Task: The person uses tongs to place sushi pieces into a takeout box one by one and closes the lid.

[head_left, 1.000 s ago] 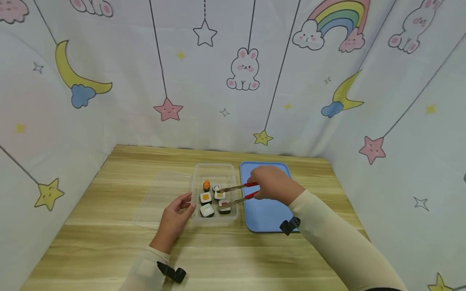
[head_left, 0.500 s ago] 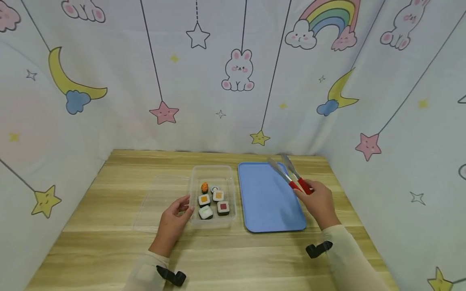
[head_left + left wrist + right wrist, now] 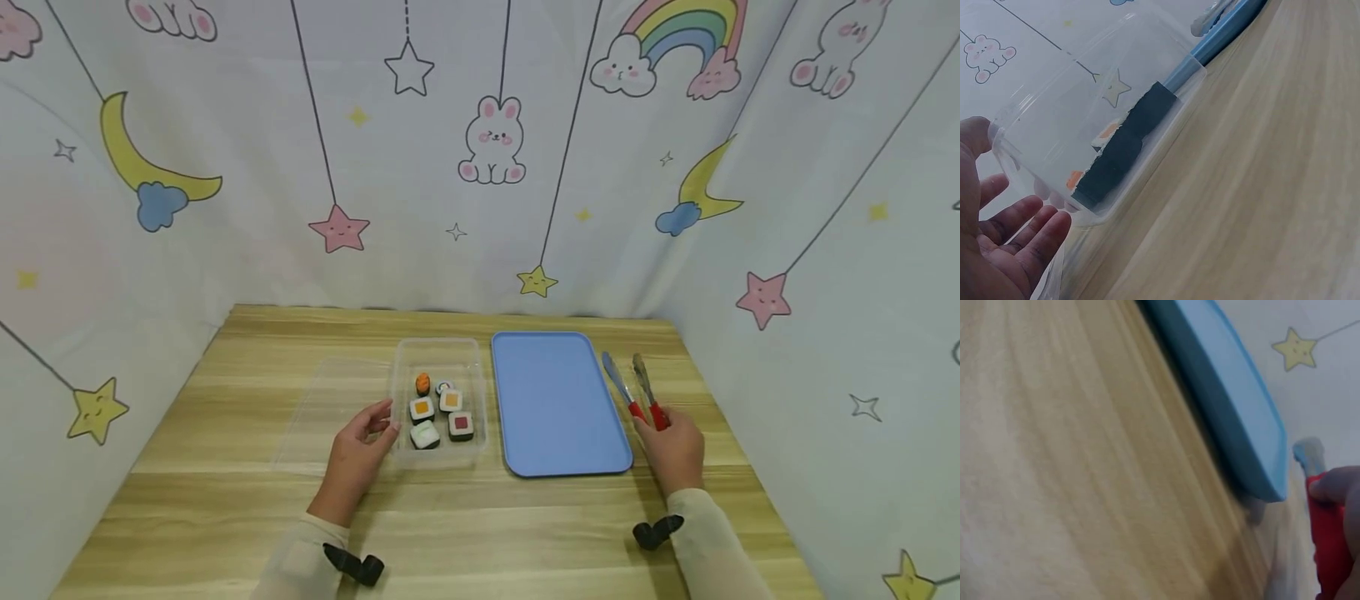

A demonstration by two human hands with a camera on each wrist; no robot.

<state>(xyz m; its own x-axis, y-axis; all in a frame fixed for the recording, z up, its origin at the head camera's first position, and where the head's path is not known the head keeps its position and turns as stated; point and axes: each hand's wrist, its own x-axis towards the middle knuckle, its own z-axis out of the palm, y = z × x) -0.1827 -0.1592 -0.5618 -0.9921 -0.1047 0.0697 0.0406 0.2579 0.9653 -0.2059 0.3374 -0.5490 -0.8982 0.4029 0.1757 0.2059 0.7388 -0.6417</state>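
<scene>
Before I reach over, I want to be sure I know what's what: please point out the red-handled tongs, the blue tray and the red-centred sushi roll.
Red-handled tongs (image 3: 658, 416): head view, on a red handle.
Blue tray (image 3: 566, 404): head view, bare middle.
Red-centred sushi roll (image 3: 461, 423): head view, red centre.

The right grip (image 3: 675, 450) hides the rear ends of the red-handled tongs (image 3: 636, 411).

Wht curtain (image 3: 420, 275) w/ bunny (image 3: 492, 143) (pink-eared), wood tbl (image 3: 480, 533)

Blue tray (image 3: 566, 404); red tong handles (image 3: 659, 417); wood-grained tan table (image 3: 480, 525); cream sleeves (image 3: 716, 537).
</scene>
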